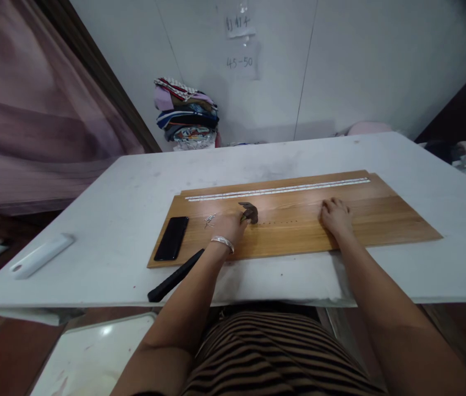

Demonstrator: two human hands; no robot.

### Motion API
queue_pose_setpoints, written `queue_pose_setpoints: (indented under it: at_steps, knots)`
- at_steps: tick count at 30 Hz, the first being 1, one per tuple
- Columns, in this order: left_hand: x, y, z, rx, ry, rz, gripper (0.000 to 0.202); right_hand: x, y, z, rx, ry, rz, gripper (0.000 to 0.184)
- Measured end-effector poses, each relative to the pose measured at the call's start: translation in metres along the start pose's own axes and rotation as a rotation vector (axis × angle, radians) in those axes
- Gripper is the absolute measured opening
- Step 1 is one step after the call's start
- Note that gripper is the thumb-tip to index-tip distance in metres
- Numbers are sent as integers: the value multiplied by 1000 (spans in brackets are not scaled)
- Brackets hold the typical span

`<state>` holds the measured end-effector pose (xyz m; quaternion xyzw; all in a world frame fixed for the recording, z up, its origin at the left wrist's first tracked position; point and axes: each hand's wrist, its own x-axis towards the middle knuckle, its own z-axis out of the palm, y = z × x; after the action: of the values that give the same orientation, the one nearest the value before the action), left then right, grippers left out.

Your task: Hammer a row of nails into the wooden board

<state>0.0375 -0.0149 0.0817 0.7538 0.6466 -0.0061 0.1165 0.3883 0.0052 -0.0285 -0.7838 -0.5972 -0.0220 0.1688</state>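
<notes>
- My left grip [228,226] is clamped on the hammer [251,213] close up behind its head, a hold that I judge favors control over a long swing
- The hammer lies slanted over the wooden board [385,220], head toward the middle, while what looks like its black handle [177,275] runs beneath my wrist and past the board's near edge
- My right grip [337,217] rests palm down on the board, fingers lightly bent and close together, with nothing seen in it; the hand's weight probably keeps the wood from shifting
- Between my two hands, a row of small dark dots [279,222] crosts the wood, too tiny for me to tell nail heads from marks
- Loose nails [210,219] lie in a small scatter just beside my left hand, apparently set there for easy reach
- Two pale measuring strips [278,190] stretch side by side near the board's far edge, likely laid there to leave the near part free
- A dark-screened phone [171,238] lies flat at the board's left end, seemingly parked away from the hammer head
- Beneath it all, the white table [104,220] carries the board near its front edge, presumably so that both my arms reach it comfortably; a white plastic piece [43,256] lies well apart at the left
</notes>
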Motion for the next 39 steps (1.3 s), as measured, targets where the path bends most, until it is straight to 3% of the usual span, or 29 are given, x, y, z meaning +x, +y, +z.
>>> queue_pose_setpoints:
  at_steps: [10,20,29,39]
  knots:
    - [-1,-2,-9,-65,-36,-77,38,-1,-2,-3,28,-14,12,42]
    - [1,-2,-3,-25,-20,-13,36,-2,-5,-8,36,-30,16,45]
    - [-1,-1,-9,-52,-38,-73,39,-1,-4,-6,19,-41,16,43]
    - [0,0,-2,-12,-10,-18,35,-1,-3,-5,69,-13,21,44]
